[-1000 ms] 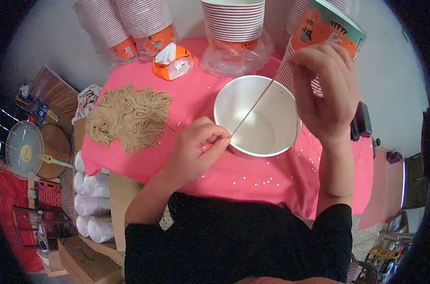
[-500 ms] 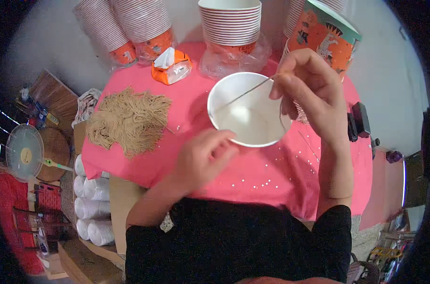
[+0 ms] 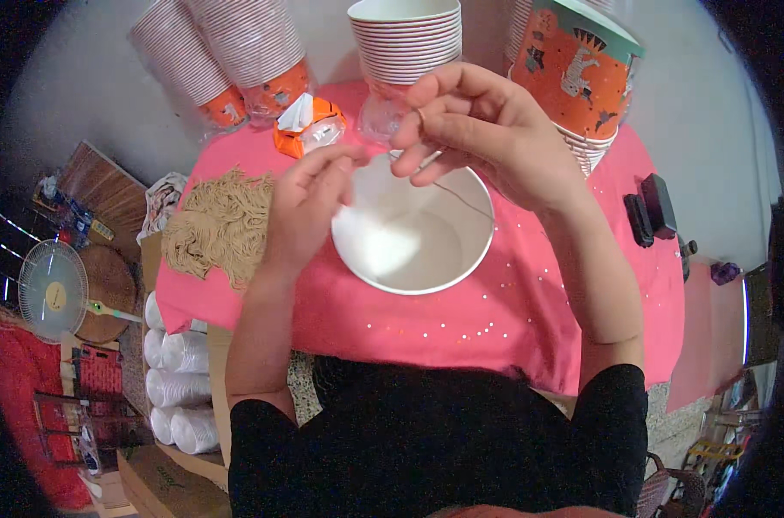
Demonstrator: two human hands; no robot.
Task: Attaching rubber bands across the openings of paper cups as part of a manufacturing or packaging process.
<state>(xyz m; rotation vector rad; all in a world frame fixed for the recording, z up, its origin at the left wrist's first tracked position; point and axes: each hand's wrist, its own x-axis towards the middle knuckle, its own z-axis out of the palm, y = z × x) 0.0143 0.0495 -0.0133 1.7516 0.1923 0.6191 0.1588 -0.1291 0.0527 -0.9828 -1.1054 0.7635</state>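
Note:
A white paper cup (image 3: 418, 246) faces me with its mouth open above the pink table (image 3: 495, 319). My left hand (image 3: 310, 207) grips its left rim, fingers over the edge. At the far rim my right hand (image 3: 487, 138) pinches a thin tan cord (image 3: 466, 204). The cord runs down across the inside of the cup toward its right wall. The fingertips of both hands nearly meet over the far rim.
A heap of tan cords (image 3: 219, 229) lies on the table's left. Stacks of paper cups (image 3: 405, 43) stand at the back, with an orange printed stack (image 3: 582, 78) on the right. Also there: an orange packet (image 3: 310, 125), black devices (image 3: 651, 207), a small fan (image 3: 53, 289).
My left hand has left the cord's near end and moved up to the cup's left rim. My right hand has come in from the right to the far rim, still pinching the cord.

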